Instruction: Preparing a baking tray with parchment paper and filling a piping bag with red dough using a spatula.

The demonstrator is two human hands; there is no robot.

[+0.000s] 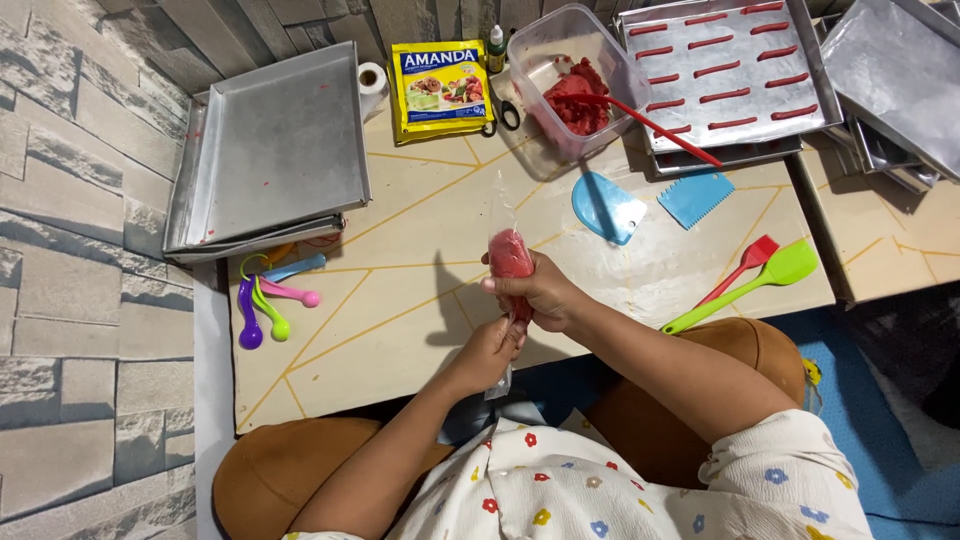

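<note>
My right hand (545, 292) is closed around the red piping bag (512, 258), held above the tabletop (400, 310). My left hand (492, 350) pinches its lower end. I would squeeze evenly and keep the bag twisted, so dough cannot leak.

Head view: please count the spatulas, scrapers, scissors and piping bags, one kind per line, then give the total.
Spatulas: 3, long red spatula in the clear tub, small red spatula, green spatula
Scrapers: 2, light blue scraper, toothed blue scraper
Scissors: 1, scissors
Piping bags: 1, red-filled piping bag, held
Total: 7
</note>
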